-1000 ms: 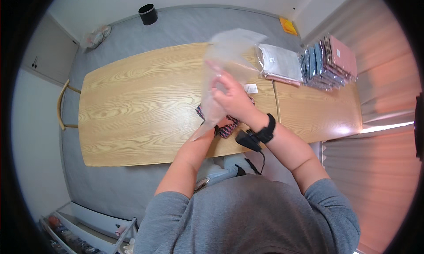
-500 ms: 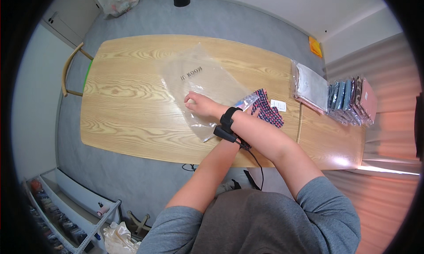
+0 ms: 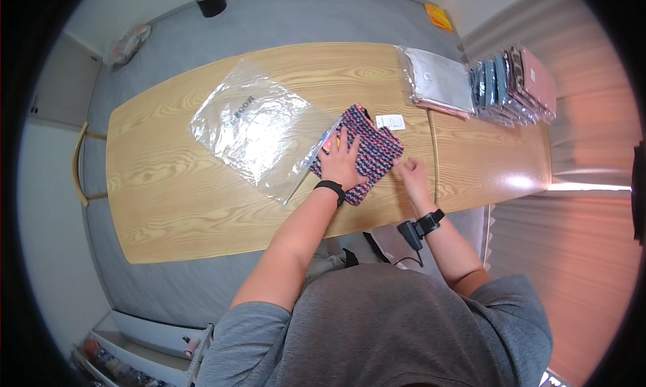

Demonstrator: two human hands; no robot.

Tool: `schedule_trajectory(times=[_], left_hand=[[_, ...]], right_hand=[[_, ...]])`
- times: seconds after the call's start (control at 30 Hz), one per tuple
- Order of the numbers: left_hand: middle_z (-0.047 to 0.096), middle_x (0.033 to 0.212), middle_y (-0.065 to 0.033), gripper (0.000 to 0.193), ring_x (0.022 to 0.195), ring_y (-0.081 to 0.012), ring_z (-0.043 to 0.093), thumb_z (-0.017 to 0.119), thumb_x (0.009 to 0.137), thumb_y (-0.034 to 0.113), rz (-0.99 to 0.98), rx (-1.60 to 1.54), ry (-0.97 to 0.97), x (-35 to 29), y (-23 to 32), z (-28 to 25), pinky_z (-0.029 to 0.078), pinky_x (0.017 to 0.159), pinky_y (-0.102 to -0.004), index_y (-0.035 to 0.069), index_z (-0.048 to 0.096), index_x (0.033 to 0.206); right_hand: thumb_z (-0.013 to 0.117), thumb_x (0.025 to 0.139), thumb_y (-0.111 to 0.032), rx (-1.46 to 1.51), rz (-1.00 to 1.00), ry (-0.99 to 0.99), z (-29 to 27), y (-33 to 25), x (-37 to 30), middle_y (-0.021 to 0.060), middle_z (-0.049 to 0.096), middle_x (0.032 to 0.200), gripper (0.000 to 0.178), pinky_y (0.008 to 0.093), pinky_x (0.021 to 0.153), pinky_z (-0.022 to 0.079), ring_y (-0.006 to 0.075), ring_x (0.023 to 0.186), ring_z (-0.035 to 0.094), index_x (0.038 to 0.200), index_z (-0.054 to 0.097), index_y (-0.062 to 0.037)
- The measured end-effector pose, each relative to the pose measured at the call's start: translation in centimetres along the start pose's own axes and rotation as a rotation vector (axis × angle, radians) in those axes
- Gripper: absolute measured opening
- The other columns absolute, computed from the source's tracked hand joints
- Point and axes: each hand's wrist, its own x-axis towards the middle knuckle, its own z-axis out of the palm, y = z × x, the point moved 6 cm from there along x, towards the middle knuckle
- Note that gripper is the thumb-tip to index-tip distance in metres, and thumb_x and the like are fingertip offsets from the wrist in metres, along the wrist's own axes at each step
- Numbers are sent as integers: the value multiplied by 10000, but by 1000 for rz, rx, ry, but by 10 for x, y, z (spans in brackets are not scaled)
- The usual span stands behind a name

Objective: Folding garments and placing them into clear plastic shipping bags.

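A folded garment (image 3: 374,149), patterned in navy and pink, lies near the middle of the table with a white tag (image 3: 390,122) at its far right edge. My left hand (image 3: 341,163) lies flat on its left part, fingers spread. Curled fingers of my right hand (image 3: 412,178) meet the garment's right corner and appear to pinch its edge. To the left, a clear plastic bag (image 3: 259,131) is spread flat on the table. Its right edge reaches the garment beside my left fingers, where a small colourful patch (image 3: 330,145) shows.
The wooden table (image 3: 161,185) has a seam right of the garment. Bagged white clothing (image 3: 441,84) and a row of bagged folded garments (image 3: 508,91) stand at the far right. A chair (image 3: 82,165) is at the left end, and a black bin (image 3: 210,1) stands on the floor beyond.
My arms have uncrossed: the right hand left the bag and moved right to the garment's corner. My left hand now shows on the garment. The view has shifted, and the bag lies flatter.
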Motion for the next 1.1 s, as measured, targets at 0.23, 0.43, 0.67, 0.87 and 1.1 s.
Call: schedule_trajectory(times=[0.23, 0.43, 0.67, 0.87, 1.1], left_hand=[[220, 1500, -161, 1076, 1368, -360, 229, 811, 479, 524, 44, 3, 43, -2, 8, 4, 269, 975, -624, 199, 365, 1403], [208, 1502, -169, 1040, 1387, -365, 181, 778, 516, 583, 142, -22, -82, -22, 32, 16, 202, 996, -668, 227, 369, 1403], [224, 1479, -207, 986, 1356, -411, 217, 737, 559, 624, 206, 72, -112, -49, 71, 28, 252, 948, -683, 236, 387, 1395], [194, 1501, -165, 997, 1387, -374, 162, 732, 567, 635, 160, 90, -174, -48, 63, 29, 236, 968, -683, 256, 358, 1410], [199, 1497, -164, 967, 1381, -372, 181, 711, 585, 647, 194, 149, -117, -46, 72, 33, 253, 959, -670, 248, 381, 1401]], right_hand=[[645, 880, -287, 1007, 498, -305, 69, 21, -34, 80, 632, 1132, 430, 301, 866, 470, 177, 960, 626, 1195, 533, -15], [594, 877, -225, 1213, 680, -293, 62, 53, -35, 64, 669, 1053, 284, 359, 875, 505, 189, 947, 645, 1124, 594, -84], [624, 851, -313, 937, 743, -214, 14, 93, -65, 24, 678, 1005, 367, 305, 846, 495, 150, 901, 648, 1149, 572, -106], [584, 813, -154, -257, -239, 219, -33, 33, -79, 180, 384, 1410, 545, 418, 1082, 258, 304, 1326, 326, 1320, 429, -26], [493, 820, -145, -870, -1059, -404, -4, 11, -80, 132, 389, 1429, 558, 457, 1100, 206, 238, 1352, 324, 1360, 403, -40]])
